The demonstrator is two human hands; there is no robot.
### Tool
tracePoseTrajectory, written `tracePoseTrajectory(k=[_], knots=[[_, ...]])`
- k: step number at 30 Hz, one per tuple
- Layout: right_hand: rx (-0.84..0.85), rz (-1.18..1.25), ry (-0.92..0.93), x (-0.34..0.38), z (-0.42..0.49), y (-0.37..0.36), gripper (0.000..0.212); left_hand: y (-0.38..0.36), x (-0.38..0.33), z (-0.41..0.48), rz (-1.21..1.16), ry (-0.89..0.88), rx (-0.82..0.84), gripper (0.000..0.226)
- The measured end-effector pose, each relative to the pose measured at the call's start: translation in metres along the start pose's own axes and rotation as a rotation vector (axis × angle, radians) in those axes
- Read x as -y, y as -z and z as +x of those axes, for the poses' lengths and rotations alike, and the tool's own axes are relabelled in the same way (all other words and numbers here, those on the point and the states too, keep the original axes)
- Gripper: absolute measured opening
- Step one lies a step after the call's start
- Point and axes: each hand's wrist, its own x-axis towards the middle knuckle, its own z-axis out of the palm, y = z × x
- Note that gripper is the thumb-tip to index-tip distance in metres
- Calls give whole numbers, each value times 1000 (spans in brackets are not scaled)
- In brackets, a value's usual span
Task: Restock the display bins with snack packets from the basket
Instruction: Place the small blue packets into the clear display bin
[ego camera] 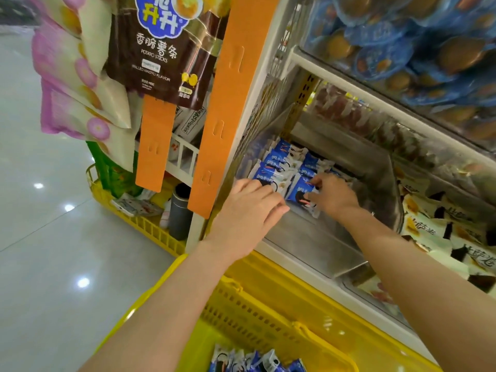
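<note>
Your left hand (249,208) lies flat, fingers straight and close together. The fingertips press on the nearest of the blue-and-white snack packets (279,162), which stand in two rows at the back left of the clear display bin (316,245).

Your right hand (334,196) is just beside it, with thumb and fingers curled in a pinch on the front packet (299,193) of the right-hand row. That packet sits to the left of your right palm, between your two hands, and touches the packets behind it.

Under your forearms is the yellow basket (268,304), with loose packets (257,361) of the same kind lying in its bottom. The neighbouring bin to the right holds white-and-brown packets (442,237). A brown potato-stick bag (161,57) hangs at the shelf end, upper left.
</note>
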Motion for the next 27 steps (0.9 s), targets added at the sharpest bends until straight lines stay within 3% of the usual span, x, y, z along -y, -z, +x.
tracePoseTrajectory(k=[3,8,13,17,21,24,27], knots=[[-72,-3,33,3,-5,3,41,2,-1,1,28,4,26,50],[-237,332,162,11,-58,12,48,8,-7,1,-2,30,32,40],[-137,142,354,-7,-137,6,39,13,-21,-8,-69,87,-16,24],[-259,42,461,-26,-173,-6,48,15,-37,-39,-137,77,-24,27],[-360,60,605,-35,-206,-36,44,5,-48,-90,-82,100,18,22],[-236,106,611,-38,-229,-79,43,-7,-38,-128,-46,209,48,22],[73,21,559,-45,-243,-131,40,-17,-14,-161,23,371,121,26]])
